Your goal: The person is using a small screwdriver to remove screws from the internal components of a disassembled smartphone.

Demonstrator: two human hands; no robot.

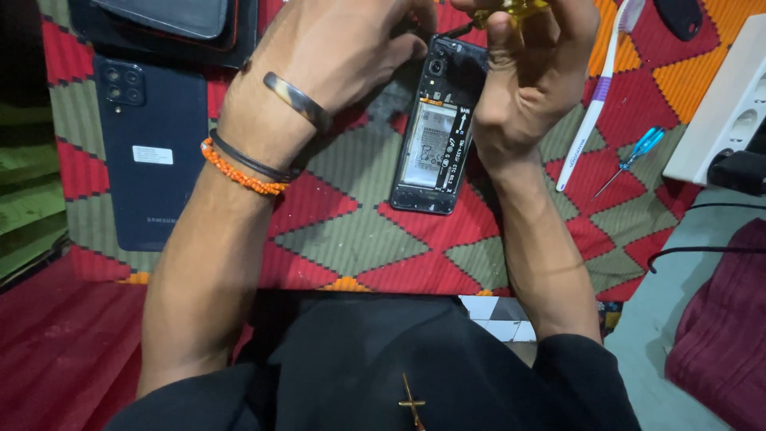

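Clearly my opened phone [433, 144], top centre of the frame on the patterned cloth [351, 231], is light, stiff and fragile: exposed battery, black frame, best held by its edges. My left hand [335, 48] presses its upper end; my right hand [527, 64] pinches a yellow-handled tool [519, 9].

both hands [447, 56] over an opened phone [437, 132] on patterned cloth [351, 231]
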